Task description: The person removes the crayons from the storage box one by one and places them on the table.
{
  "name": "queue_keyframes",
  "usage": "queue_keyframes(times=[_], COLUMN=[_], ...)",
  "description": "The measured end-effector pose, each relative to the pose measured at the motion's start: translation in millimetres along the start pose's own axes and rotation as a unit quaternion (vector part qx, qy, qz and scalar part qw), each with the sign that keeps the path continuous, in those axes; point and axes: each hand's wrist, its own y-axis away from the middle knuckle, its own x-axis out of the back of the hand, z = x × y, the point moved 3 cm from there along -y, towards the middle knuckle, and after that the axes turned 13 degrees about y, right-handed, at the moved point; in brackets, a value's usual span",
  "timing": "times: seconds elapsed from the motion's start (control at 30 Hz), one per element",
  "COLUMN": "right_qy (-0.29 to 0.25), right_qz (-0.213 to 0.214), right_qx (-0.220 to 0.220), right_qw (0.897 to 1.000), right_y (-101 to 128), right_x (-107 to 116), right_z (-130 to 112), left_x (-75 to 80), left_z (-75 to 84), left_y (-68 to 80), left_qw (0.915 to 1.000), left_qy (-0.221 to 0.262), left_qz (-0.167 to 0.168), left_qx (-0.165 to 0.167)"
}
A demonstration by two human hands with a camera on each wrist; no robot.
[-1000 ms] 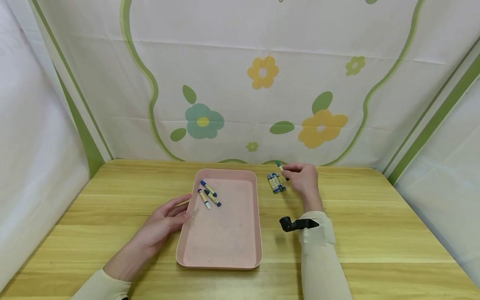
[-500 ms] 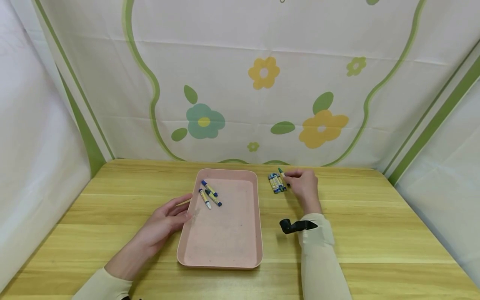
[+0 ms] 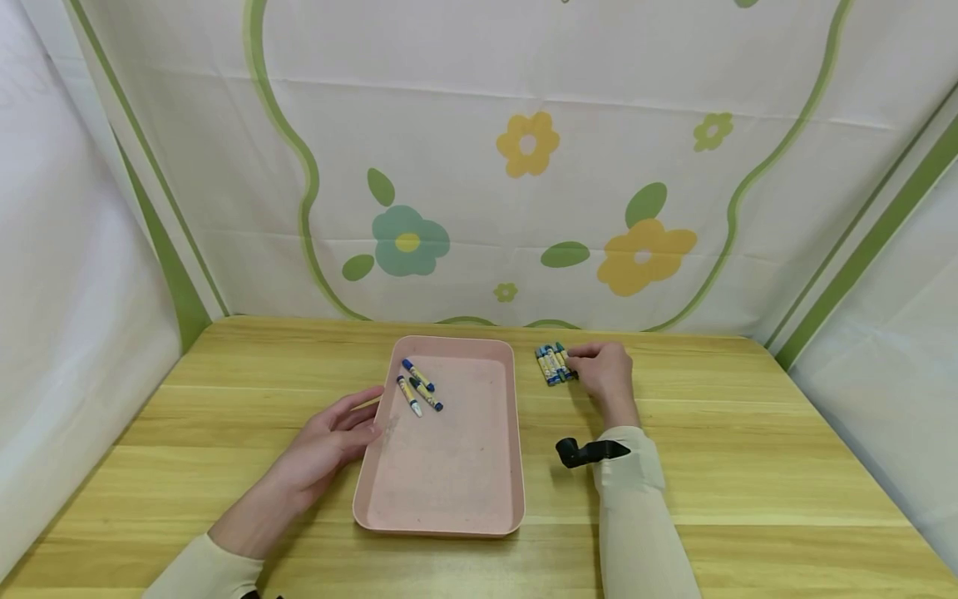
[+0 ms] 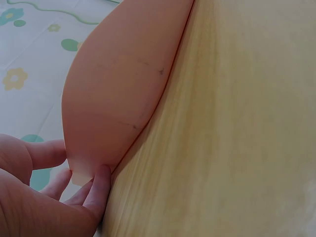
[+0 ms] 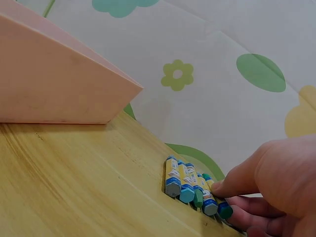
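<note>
My right hand pinches a dark green crayon at the right end of a row of crayons. In the right wrist view the thumb lies on its yellow wrapper, and the crayon rests beside its neighbours on the table. The row's visible ends are grey, light blue and green. A pink tray stands left of the row. My left hand touches the tray's left wall with loosely extended fingers. Inside the tray lie a blue crayon, a white crayon and a dark-tipped crayon.
The wooden table extends on both sides of the tray. A white curtain with printed flowers rises directly behind the table's far edge, close to the crayon row. Further white fabric flanks the left and right sides.
My right hand has lowered the green crayon from above the row's right side to lie alongside the other crayons. The left hand and the tray have stayed in place.
</note>
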Motion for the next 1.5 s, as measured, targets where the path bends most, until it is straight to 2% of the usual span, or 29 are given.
queue_keyframes(times=[0.4,0.63,1.03,1.5], right_qy=[-0.002,-0.033,-0.06,-0.05], right_qz=[-0.007,-0.014,-0.009,0.014], right_qx=[-0.015,-0.022,0.016,0.057], right_qw=[1.0,0.999,0.998,0.997], right_y=[-1.5,-0.2,4.9,9.2], right_x=[-0.2,1.2,8.7,22.1], right_z=[-0.2,-0.9,-15.6,-33.0], left_x=[-0.2,-0.3,0.1,-0.7], left_z=[0.7,0.0,-2.3,-0.5], left_y=[0.1,0.1,0.0,0.1], left_qw=[1.0,1.0,1.0,1.0], left_qy=[0.0,-0.003,0.0,-0.003], left_qz=[0.002,0.004,-0.003,0.007], left_qx=[0.002,0.004,-0.004,0.003])
